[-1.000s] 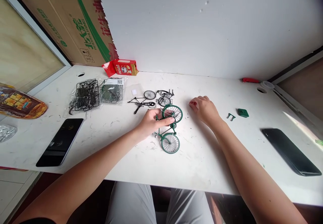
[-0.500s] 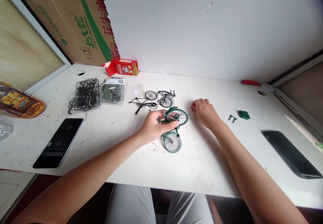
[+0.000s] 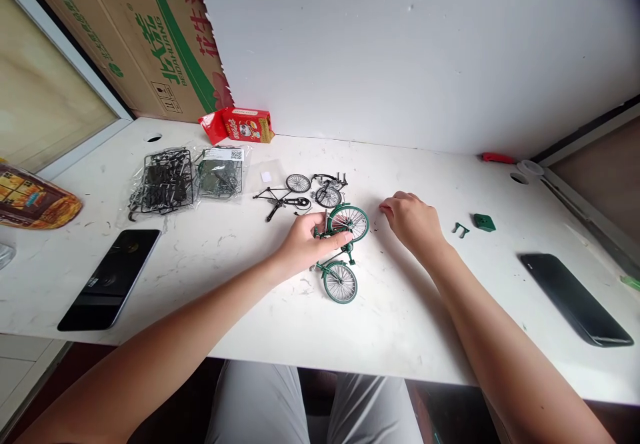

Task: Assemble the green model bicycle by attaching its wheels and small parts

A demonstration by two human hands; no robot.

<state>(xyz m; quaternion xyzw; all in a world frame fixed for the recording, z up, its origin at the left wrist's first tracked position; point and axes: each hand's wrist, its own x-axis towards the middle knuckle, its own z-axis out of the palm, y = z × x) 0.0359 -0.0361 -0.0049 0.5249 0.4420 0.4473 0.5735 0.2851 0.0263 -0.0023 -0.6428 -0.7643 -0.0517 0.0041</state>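
Our left hand point(image 3: 304, 249) had its grip closed on the green model bicycle point(image 3: 347, 249), near its far wheel point(image 3: 359, 217), at the middle of the bench point(image 3: 390, 337). Our right hand point(image 3: 416, 222) curled just to the right, apart from it; we could not tell whether that grip held anything. Black bicycle parts point(image 3: 290, 202) lay beyond.

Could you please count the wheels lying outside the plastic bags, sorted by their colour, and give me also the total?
Green: 2 (the farther wheel and the nearer wheel of the model bicycle in the left hand)
Black: 2 (the left black wheel and the right black wheel, beyond the bicycle)
Total: 4
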